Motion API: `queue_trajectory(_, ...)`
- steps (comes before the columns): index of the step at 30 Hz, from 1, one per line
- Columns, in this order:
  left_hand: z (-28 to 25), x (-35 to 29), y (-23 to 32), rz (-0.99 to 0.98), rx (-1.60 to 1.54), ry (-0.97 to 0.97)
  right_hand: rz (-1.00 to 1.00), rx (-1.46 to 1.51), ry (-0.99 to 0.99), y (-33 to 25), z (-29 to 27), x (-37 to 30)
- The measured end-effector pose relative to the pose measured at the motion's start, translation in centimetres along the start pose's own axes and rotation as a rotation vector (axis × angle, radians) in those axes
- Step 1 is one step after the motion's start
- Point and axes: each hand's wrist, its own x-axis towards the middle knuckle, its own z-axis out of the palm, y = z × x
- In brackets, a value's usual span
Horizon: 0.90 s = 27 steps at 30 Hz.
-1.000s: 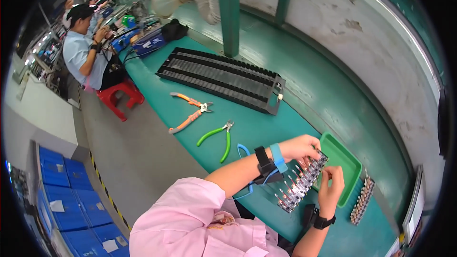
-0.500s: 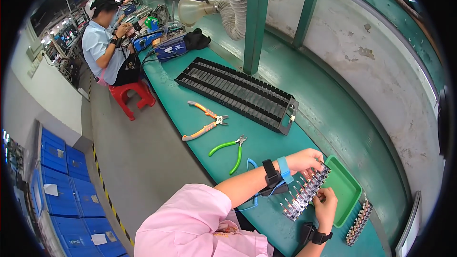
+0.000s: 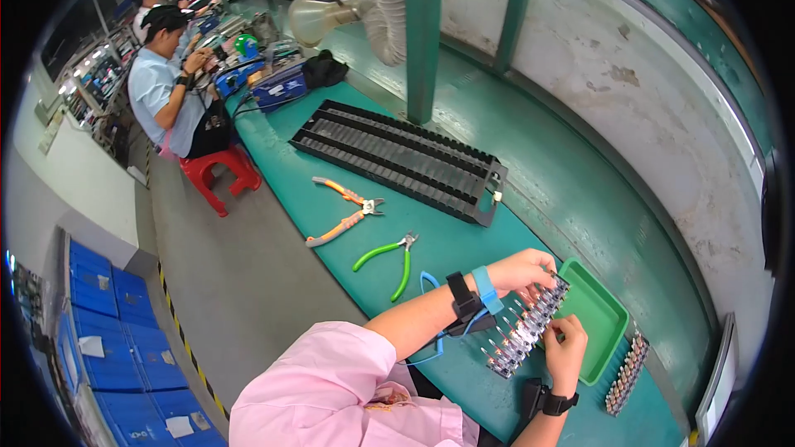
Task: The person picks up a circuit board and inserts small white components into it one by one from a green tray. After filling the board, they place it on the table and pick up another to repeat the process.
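A strip of circuit boards (image 3: 523, 333), with a row of shiny metal parts and pins pointing left, is held tilted above the bench near its front edge. My left hand (image 3: 527, 271) grips the strip's far end, its fingers closed there. A blue band and a black strap circle that wrist. At the strip's right edge, the curled fingers of my right hand (image 3: 566, 348) pinch its side; the fingertips are partly hidden. Just beyond both hands lies a shallow green tray (image 3: 617, 314). A second strip of parts (image 3: 627, 375) rests right of the tray.
Green-handled cutters (image 3: 403, 269) and orange-and-grey pliers (image 3: 356, 213) lie to the left. Behind them stands a long black slotted rack (image 3: 397, 161). A green post (image 3: 423, 41) rises at the bench's back. Farther left, a person (image 3: 161, 83) sits on a red stool (image 3: 220, 174).
The whole view has shifted slightly, moving the bench things a little left. Both hands remain at the strip, and my right-hand fingers have curled slightly differently along its edge.
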Motion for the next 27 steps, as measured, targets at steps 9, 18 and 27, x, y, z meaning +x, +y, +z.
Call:
queue_trajectory(9,-0.4,-0.9,1.8,-0.032,0.094,0.078,-0.1,0.023,0.104,0.3,-0.1,1.1)
queue_trajectory(18,0.9,-0.5,1.5,-0.067,0.119,0.025,-0.118,0.118,0.203,1.0,-0.7,0.5)
queue_trajectory(27,0.6,-0.5,1.6,-0.075,0.11,0.018,-0.21,0.153,0.217,0.5,-0.8,0.4)
